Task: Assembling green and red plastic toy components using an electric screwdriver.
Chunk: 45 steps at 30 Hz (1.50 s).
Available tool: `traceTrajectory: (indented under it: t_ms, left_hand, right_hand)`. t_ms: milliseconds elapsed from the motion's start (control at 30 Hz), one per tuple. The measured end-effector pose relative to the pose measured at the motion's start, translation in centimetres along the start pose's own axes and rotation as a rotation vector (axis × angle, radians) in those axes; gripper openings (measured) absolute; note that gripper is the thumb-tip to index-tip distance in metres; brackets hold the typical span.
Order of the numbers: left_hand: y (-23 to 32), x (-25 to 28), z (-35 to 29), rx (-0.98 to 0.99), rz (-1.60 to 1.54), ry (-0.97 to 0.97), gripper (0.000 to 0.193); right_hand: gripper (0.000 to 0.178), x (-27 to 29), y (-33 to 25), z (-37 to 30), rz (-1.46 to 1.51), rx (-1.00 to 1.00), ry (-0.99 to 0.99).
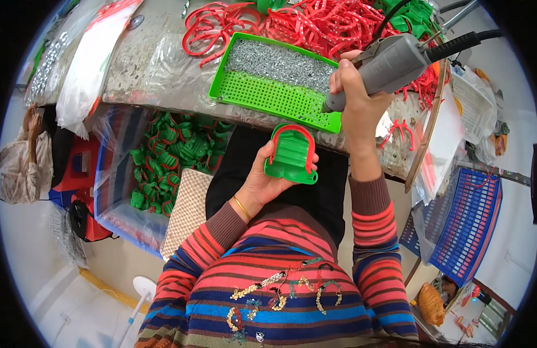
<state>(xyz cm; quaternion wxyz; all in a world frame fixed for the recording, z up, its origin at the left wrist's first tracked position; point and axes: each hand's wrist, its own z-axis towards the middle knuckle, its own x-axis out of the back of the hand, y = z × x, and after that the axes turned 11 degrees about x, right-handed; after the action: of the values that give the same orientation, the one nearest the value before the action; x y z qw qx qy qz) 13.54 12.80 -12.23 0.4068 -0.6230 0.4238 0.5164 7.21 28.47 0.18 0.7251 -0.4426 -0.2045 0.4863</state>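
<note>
My left hand [261, 178] is closed round a green plastic part [292, 152] with a red curved strip [292, 129] along its rim, held over my lap. In my right hand [358, 93] is a grey electric screwdriver [396, 62], its black cable leading off to the upper right. The screwdriver's tip reaches down to the right end of a green tray [245, 105]. Small silver screws [274, 61] heap along the tray's far side, and its near side shows a grid of holes. Whether the tip touches a screw I cannot tell.
Red plastic strips [323, 26] pile up behind the tray on the worn table [146, 72]. A blue bin [114, 168] at my left holds many green-and-red parts [170, 156]. Another person [27, 156] sits at the far left. Blue crates [469, 220] stand at the right.
</note>
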Motion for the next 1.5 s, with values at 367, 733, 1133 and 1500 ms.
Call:
traceTrajectory:
  t_ms: [367, 733, 1133, 1500]
  left_hand:
    - [0.1, 0.0, 0.1, -0.021, -0.038, -0.002, 0.072]
    - [0.3, 0.0, 0.0, -0.018, -0.012, -0.004, 0.073]
    - [0.3, -0.2, 0.0, -0.008, -0.012, -0.004, 0.075]
    - [0.3, -0.2, 0.0, -0.029, 0.0, -0.014, 0.073]
  right_hand:
    - [0.007, 0.0, 2.6, -0.4, -0.013, -0.006, 0.025]
    - [0.008, -0.1, 3.4, -1.0, -0.024, -0.002, 0.02]
    - [0.01, -0.2, 3.2, -0.9, -0.043, -0.007, 0.026]
    - [0.014, -1.5, -1.1, -1.9, 0.149, -0.059, 0.009]
